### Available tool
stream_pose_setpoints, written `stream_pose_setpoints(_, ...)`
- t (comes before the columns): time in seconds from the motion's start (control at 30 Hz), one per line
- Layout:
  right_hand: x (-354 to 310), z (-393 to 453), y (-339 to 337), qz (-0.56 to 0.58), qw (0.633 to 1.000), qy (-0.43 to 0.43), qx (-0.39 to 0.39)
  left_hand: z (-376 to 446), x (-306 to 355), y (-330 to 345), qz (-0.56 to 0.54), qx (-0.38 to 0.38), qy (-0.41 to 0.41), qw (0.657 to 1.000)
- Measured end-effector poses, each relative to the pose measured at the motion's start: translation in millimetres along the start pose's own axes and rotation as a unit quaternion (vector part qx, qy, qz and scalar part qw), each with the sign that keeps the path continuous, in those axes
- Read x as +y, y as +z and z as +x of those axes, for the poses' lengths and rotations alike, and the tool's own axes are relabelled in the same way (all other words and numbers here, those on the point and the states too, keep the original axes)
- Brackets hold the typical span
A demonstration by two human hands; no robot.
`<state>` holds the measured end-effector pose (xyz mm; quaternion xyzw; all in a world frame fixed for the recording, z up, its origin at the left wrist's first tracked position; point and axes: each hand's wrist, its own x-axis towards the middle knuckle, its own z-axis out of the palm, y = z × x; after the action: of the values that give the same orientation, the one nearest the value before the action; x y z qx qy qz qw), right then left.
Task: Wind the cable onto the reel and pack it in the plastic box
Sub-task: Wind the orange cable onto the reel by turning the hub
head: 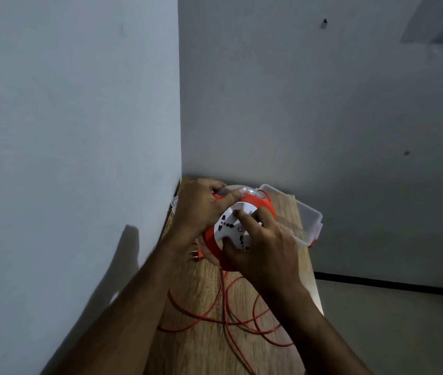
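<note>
Reel (237,223) gripped between both hands (201,209), cable (215,318) loose below

Dim, bluish light is falling from about two o'clock, casting an arm shadow (123,255) on the left wall (74,117); edges are softening and bending.

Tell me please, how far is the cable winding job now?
Part done: orange turns already sit on the reel. In hand: the left hand grips the reel, the right hand lies on its white socket face. Left: loose cable still on the table; the plastic box holds nothing yet.
</note>
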<state>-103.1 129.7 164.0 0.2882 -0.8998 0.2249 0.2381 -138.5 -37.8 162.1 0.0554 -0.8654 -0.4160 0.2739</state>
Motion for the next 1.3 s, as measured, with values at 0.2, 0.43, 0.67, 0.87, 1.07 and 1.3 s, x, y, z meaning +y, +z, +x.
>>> stream_pose_setpoints(0.2, -26.8, 20.0, 7.9, 0.159, 0.965, 0.178, 0.112, 3.6, -2.1, -11.0, -0.03, 0.031, -0.026, 0.999)
stream_pose_setpoints(0.43, -19.1, 8.6, -5.9, 0.062, 0.991, -0.001, 0.121, 3.2, 1.2, -14.6, -0.043, 0.015, -0.036, 0.998)
stream_pose_setpoints(0.67, -9.6, -3.5, -5.0, -0.057, 0.995, -0.062, -0.044, 3.8, -3.9, -15.7, -0.032, 0.005, -0.046, 0.998)
stream_pose_setpoints(0.87, -16.6, 1.0, 8.8, -0.047, 0.996, -0.065, -0.041, -2.0, -12.3, -28.2, -0.022, 0.018, -0.043, 0.999)
stream_pose_setpoints(1.07, -20.0, 8.1, 16.0, -0.018, 0.997, -0.077, -0.017, -1.1, -12.1, -35.2, -0.002, 0.019, -0.04, 0.999)
stream_pose_setpoints(1.3, -35.0, 17.7, 25.0, 0.067, 0.992, 0.104, 0.039, -1.6, -12.8, -32.3, 0.008, 0.033, -0.042, 0.999)
